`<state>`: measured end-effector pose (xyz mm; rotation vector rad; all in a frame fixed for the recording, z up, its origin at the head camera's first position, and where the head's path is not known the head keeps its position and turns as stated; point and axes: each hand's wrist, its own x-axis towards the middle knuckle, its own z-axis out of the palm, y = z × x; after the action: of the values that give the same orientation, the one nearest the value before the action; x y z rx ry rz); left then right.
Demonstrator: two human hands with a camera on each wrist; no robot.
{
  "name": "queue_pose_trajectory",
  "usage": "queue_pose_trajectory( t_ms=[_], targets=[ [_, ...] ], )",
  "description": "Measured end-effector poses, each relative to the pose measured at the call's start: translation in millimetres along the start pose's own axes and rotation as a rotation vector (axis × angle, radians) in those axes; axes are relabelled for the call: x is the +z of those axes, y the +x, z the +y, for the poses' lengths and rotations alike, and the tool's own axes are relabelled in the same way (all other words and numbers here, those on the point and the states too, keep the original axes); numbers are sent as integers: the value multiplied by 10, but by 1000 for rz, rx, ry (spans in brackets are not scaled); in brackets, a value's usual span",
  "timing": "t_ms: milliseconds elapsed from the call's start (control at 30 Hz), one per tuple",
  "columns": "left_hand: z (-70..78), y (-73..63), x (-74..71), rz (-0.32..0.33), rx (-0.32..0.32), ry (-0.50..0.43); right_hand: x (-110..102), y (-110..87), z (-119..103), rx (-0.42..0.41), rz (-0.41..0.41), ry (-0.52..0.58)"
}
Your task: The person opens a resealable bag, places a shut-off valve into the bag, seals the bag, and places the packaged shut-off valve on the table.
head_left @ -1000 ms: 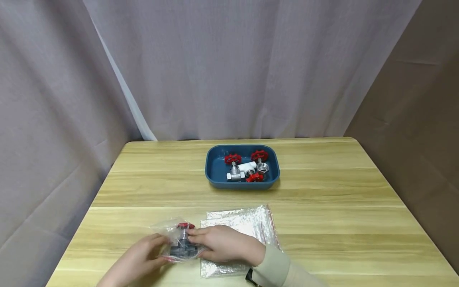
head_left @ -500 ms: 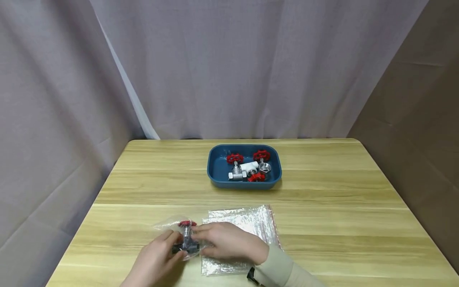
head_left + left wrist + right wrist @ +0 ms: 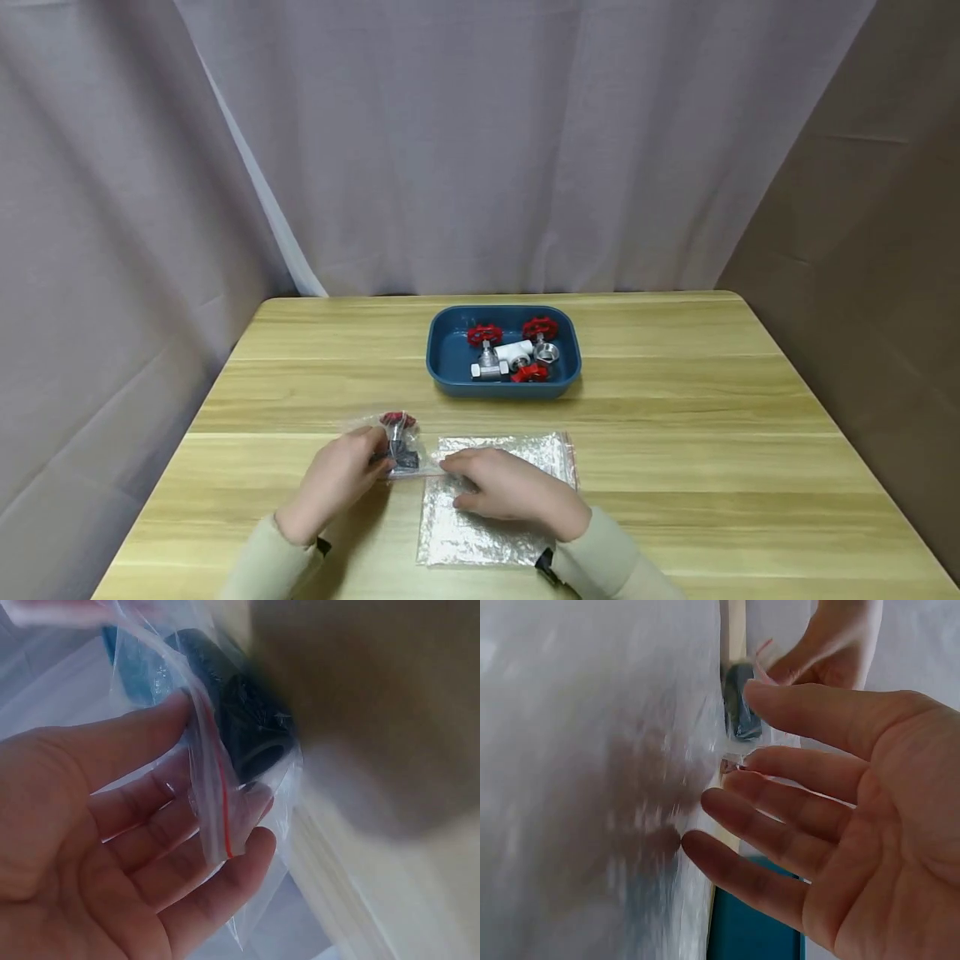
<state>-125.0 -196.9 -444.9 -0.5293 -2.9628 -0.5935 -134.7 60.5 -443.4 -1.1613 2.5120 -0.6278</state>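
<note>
Here, grips the black valve [image 3: 406, 459] through its clear bag [image 3: 429, 467] with the left hand [image 3: 341, 468], presumably to steady it; poises the right hand [image 3: 513, 493], loosely straight, alongside, over flat bags [image 3: 480, 533] on the bench [image 3: 712, 433].

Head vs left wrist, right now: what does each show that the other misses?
Only head: the fittings in the blue tray, such as the white tee; the red handwheel on the bagged valve; both light sleeves.

Only left wrist: the palm side of the left hand, and the rounded end of the black valve body up close.

Both: the left hand holding the clear bag with that valve inside, and the wooden table.
</note>
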Motion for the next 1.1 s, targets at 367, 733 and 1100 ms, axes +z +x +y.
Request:
queue_pose_trajectory(
  t_ms=[367,733,1100],
  targets=[
    [-349,917,-26,-82,96,-42,-17,-74,137,-42,1,-24],
    [-538,1476,-51,-115,95,-46,-11,-72,139,-8,-7,-28],
    [-502,1297,-21,64,12,-137,-134,-353,184,37,67,-51]
  ],
)
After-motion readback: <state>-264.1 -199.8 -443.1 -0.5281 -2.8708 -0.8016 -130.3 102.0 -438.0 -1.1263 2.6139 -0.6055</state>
